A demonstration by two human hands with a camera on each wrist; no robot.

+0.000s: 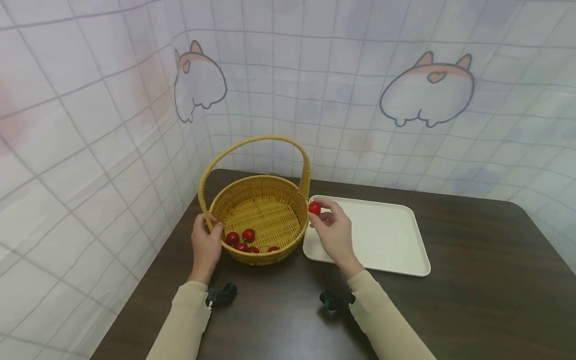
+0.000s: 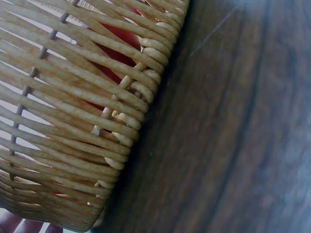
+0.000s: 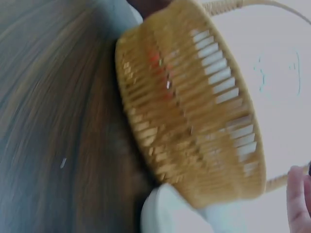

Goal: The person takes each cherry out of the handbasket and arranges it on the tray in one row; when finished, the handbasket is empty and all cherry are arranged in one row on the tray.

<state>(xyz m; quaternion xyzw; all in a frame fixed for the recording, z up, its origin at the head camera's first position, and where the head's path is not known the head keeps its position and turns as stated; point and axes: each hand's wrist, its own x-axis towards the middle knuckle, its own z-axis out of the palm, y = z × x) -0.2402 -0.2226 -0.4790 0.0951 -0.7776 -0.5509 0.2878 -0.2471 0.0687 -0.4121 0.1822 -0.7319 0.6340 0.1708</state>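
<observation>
A yellow woven basket point(image 1: 252, 259) with a tall hoop handle stands on the table. Several dark red cherries point(image 1: 232, 238) lie inside it, along the near left side; red also shows through the weave in both wrist views. My left hand point(image 1: 207, 247) grips the basket's left rim at the foot of the handle. Between thumb and fingertips, my right hand point(image 1: 334, 232) pinches a bright red cherry point(image 1: 314, 208) just outside the basket's right rim, over the left edge of the white tray point(image 1: 382, 235). Only fingers point(image 3: 297, 201) of the right hand show in its wrist view.
The tray lies flat to the right of the basket, close to its side. Dark wood table point(image 1: 279, 310) extends in front and to the right. A white gridded curtain point(image 1: 306, 90) with cartoon animals hangs behind and along the left side.
</observation>
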